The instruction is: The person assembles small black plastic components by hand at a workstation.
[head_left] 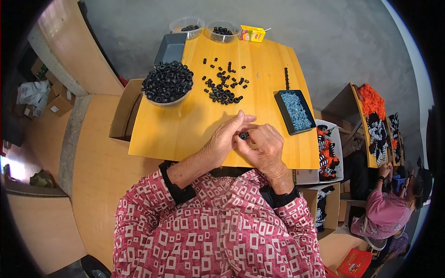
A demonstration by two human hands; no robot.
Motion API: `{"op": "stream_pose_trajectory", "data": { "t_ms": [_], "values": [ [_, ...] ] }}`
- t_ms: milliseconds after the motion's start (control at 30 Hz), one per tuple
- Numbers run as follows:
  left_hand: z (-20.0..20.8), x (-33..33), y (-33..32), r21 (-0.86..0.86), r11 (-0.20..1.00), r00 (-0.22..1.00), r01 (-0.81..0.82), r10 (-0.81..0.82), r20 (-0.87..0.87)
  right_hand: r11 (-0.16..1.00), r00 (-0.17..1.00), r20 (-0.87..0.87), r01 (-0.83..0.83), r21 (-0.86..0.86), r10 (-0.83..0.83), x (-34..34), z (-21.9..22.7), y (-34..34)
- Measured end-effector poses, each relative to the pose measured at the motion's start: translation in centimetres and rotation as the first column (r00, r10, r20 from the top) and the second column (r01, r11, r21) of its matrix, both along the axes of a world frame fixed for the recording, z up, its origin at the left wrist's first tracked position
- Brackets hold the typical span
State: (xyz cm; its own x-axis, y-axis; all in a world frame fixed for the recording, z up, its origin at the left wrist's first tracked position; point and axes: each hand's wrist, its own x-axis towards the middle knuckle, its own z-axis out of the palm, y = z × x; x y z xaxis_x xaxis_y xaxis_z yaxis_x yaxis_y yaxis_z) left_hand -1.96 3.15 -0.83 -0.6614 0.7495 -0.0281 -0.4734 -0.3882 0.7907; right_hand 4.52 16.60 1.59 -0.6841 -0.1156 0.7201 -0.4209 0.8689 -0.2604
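My hands meet over the near edge of the yellow wooden table. Between the thumb and curled fingers of my right hand (265,142), I grip a small black ring-shaped part (244,135), its round hole facing up. Close against it is my left hand (226,135), with thumb and upper fingers stretched out; its lower fingers are partly hidden behind the right hand. Farther off lie several loose small black parts (225,95) in a scattered group. Right of my hands sits a black tray (282,116) of small blue-grey pieces (296,111). A stacked row of black parts (286,78) extends beyond it.
At the left, a bowl (169,103) is heaped with black parts, beside a grey tray (170,48). Two clear tubs (221,38) and a yellow drink carton (252,33) line the far edge. Boxes (330,153) flank the table; another person (387,211) sits at the right.
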Motion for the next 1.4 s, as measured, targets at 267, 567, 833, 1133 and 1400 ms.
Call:
{"op": "stream_pose_trajectory", "data": {
  "t_ms": [267, 567, 833, 1133, 1400],
  "values": [
    [-0.3, 0.8, 0.3, -0.032, 0.999, 0.997, 0.000, -0.003, -0.082, 0.996, 0.996, -0.050, -0.071, 0.061, 0.074, -0.2, -0.4, -0.9],
    [0.4, 0.7, 0.4, -0.073, 0.996, 0.994, -0.045, 0.037, -0.105, 0.999, 0.998, -0.038, -0.040, 0.032, 0.041, -0.1, 0.1, -0.6],
    [0.1, -0.7, -0.7, -0.213, 0.976, 0.937, -0.051, -0.027, -0.347, 0.987, 0.992, -0.103, 0.093, 0.132, -0.080, -0.1, 1.0, 1.8],
    [-0.1, -0.9, -0.9, -0.325, 0.944, 0.940, -0.052, -0.063, -0.335, 0.979, 1.000, 0.016, 0.000, 0.206, -0.004, 0.0, 0.1, 1.8],
    [0.0, -1.3, -1.0, -0.481, 0.858, 0.875, -0.182, -0.082, -0.478, 0.990, 0.995, 0.061, 0.076, 0.123, -0.084, 0.2, 0.6, 1.8]
  ]
}}
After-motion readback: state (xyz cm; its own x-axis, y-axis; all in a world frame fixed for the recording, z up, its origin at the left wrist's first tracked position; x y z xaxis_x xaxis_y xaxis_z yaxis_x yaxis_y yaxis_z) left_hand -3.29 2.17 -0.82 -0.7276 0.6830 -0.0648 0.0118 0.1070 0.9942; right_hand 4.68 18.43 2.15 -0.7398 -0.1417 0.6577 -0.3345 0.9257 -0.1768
